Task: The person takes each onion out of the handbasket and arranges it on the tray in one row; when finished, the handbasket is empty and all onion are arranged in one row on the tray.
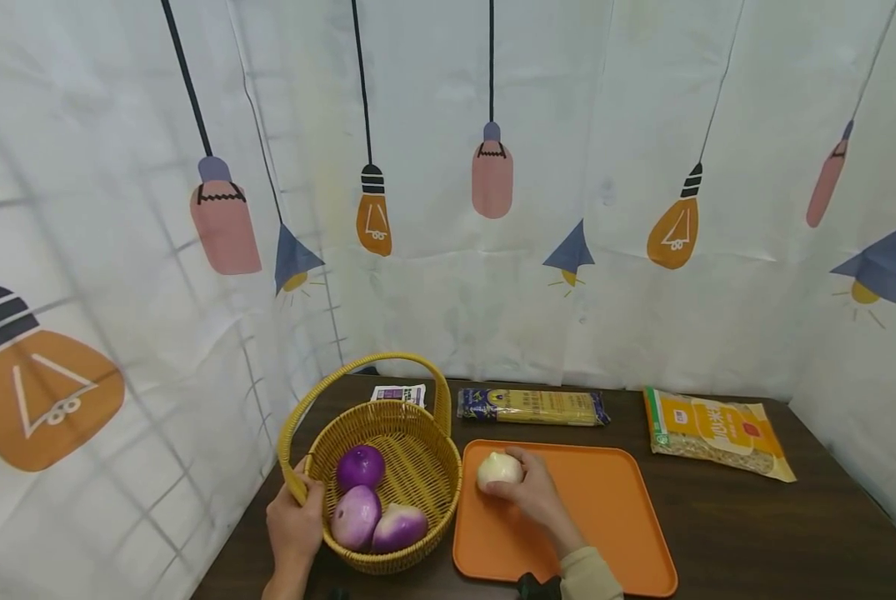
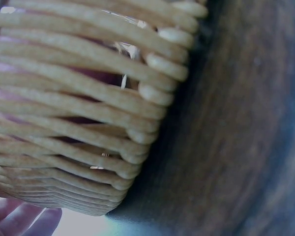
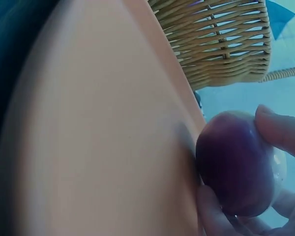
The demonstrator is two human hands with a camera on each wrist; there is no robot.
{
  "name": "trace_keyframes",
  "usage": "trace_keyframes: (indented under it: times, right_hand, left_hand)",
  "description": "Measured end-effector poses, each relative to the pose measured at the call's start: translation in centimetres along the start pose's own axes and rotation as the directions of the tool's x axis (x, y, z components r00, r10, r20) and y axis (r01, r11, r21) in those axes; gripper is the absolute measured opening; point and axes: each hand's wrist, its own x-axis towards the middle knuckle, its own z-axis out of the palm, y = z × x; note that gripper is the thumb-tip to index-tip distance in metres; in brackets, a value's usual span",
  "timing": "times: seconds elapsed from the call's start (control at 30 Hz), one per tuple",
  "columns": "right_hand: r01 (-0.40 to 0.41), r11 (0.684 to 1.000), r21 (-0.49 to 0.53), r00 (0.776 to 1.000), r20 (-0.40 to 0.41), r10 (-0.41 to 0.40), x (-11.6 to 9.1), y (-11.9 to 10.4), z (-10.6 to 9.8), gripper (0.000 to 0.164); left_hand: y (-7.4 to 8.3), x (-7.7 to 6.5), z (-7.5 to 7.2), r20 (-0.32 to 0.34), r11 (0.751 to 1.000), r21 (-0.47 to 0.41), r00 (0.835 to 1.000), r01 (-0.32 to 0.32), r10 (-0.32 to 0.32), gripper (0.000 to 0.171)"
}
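Purple-white vegetable [image 3: 233, 164] between thumb [image 3: 282, 132] and fingers [image 3: 214, 210] of right grip [image 1: 532, 492]

The round yellow wicker basket [image 1: 387, 564] partly hides a flat white-and-purple packet [image 1: 398, 393]; the left-wrist view's edge cuts off the bare left hand [image 2: 19, 219].

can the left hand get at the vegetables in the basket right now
Probably yes, once the left hand lets go of the basket: its top is open and the vegetables lie close.
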Motion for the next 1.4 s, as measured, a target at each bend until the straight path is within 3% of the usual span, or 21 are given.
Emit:
trace_keyframes:
  times: [0.53, 0.8, 0.93, 1.17, 1.37, 1.4]
  right_hand:
    - [0.129, 0.98, -0.149, 0.992, 0.032, -0.126, 0.0, 0.6, 0.7, 0.069]
    - [0.175, 0.962, -0.21, 0.984, 0.01, -0.176, -0.1, 0.8, 1.3, 0.067]
    - [0.186, 0.961, -0.204, 0.981, -0.008, -0.191, -0.1, 0.9, 1.7, 0.066]
    - [0.171, 0.972, -0.165, 0.985, -0.006, -0.174, 0.0, 1.0, 2.0, 0.066]
    - [0.154, 0.979, -0.135, 0.988, 0.018, -0.153, 0.1, 1.0, 1.9, 0.066]
    - [0.152, 0.98, -0.132, 0.988, 0.017, -0.151, 0.1, 1.0, 1.9, 0.067]
  left_hand:
    - [-0.1, -0.1, 0.0, -0.009, 1.0, 0.003, 1.0, -0.009, 0.009, 0.033]
    - [-0.1, 0.0, 0.2, 0.01, 1.0, 0.013, 1.0, 0.023, -0.023, 0.018]
    - [-0.1, 0.0, 0.3, 0.009, 1.0, 0.012, 1.0, 0.026, -0.026, 0.018]
    - [-0.1, 0.0, 0.3, 0.011, 1.0, 0.013, 1.0, 0.028, -0.028, 0.034]
    - [0.0, -0.1, 0.1, 0.007, 1.0, 0.013, 1.0, 0.006, -0.006, 0.035]
    - [0.1, 0.0, 0.1, 0.004, 1.0, 0.009, 1.0, 0.0, 0.0, 0.029]
